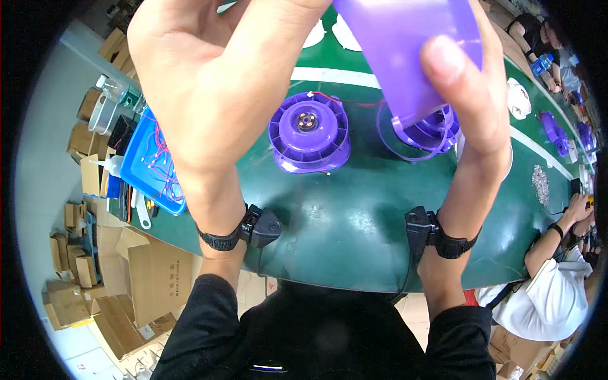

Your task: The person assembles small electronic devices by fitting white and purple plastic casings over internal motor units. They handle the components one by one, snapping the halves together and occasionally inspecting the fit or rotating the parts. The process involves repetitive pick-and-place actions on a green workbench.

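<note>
Close to the camera, a curved, translucent purple plastic shell is held up over the table, cut off by the top edge. My right hand is closed on its right side, thumb pressed flat against the surface. My left hand is curled, its thumb reaching the shell's upper left edge; the fingertips lie out of view. Beneath, a round purple fan-like housing with ribs and a metal centre sits on the green table. Partly behind the shell and right hand stands an open purple ring-shaped housing.
A blue tray of thin coloured wires sits at the table's left edge, near a bottle. White parts and a pile of small metal pieces lie right. Cardboard boxes stand left; a person in white sits right.
</note>
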Demonstrator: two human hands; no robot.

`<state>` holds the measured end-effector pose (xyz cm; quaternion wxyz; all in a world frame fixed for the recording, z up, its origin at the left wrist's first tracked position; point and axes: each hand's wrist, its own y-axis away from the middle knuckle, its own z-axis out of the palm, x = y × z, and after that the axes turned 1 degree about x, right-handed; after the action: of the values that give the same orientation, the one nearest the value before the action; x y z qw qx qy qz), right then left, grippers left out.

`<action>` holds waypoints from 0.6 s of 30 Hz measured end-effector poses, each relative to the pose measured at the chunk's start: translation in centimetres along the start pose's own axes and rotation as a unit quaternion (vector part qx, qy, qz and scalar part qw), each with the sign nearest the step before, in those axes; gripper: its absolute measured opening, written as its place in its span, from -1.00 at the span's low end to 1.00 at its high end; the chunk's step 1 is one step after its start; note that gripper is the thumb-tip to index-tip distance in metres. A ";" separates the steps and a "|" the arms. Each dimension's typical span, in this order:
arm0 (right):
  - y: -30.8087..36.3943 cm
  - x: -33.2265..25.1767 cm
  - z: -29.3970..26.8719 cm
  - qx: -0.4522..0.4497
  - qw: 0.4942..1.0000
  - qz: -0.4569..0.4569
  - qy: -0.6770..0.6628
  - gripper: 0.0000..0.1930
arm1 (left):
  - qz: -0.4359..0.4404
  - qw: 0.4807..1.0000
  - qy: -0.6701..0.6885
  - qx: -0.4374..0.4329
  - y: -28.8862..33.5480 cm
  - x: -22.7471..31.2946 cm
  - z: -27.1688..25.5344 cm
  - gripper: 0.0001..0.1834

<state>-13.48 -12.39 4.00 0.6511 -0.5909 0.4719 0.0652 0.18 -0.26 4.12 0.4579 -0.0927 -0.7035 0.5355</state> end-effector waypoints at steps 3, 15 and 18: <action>-0.1 1.1 0.6 -0.006 0.992 -0.075 0.105 0.16 | -0.012 0.998 -0.069 0.012 -0.4 0.9 0.1 -0.63; -0.1 3.9 -0.9 -0.034 0.974 -0.063 0.216 0.20 | 0.050 0.944 -0.129 -0.301 -1.6 -1.4 -5.0 0.03; 0.2 4.5 -1.0 -0.012 0.977 -0.080 0.197 0.09 | 0.078 0.940 -0.168 -0.288 -1.4 -1.5 -4.5 0.08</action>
<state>-11.66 -15.25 0.92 0.5413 -0.6357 0.5414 -0.0990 4.90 1.24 4.48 0.2437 -0.1842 -0.8847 0.3522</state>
